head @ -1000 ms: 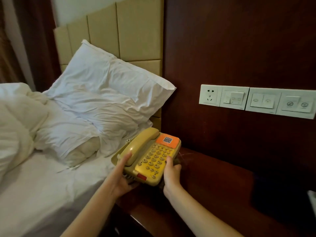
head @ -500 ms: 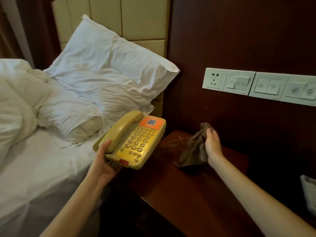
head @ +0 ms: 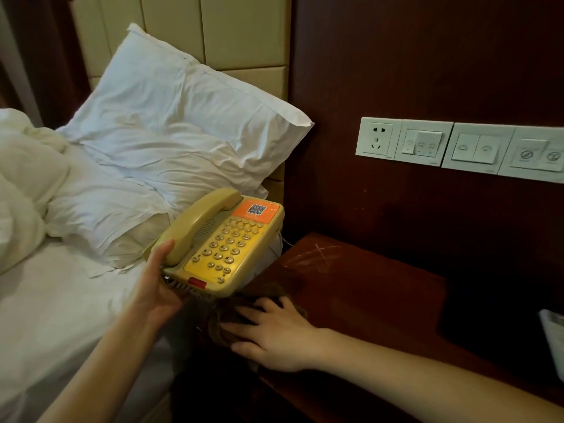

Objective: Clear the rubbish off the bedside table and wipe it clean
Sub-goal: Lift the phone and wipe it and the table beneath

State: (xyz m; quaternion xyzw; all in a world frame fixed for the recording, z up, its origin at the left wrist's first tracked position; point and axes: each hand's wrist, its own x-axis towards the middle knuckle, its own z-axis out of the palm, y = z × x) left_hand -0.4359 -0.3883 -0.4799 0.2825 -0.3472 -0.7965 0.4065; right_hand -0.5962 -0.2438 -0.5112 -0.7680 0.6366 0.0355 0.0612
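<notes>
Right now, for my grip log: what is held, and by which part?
The left hand grips the yellow telephone by its near left corner. The right hand holds nothing, only presses a brown cloth.

Tabletop (head: 351,288) open between cloth (head: 220,319) and, seemingly, a dark object (head: 488,315).

Beyond the fingers (head: 244,325) of the right hand (head: 274,334) stands a dark red-brown wooden wall panel (head: 427,71). It carries a row of white switches (head: 476,148) and one socket (head: 378,137). Left of the fingers, a beige padded headboard (head: 244,32) rises behind a creased white pillow (head: 183,123) on the bed (head: 61,315). The light is dim and warm.
</notes>
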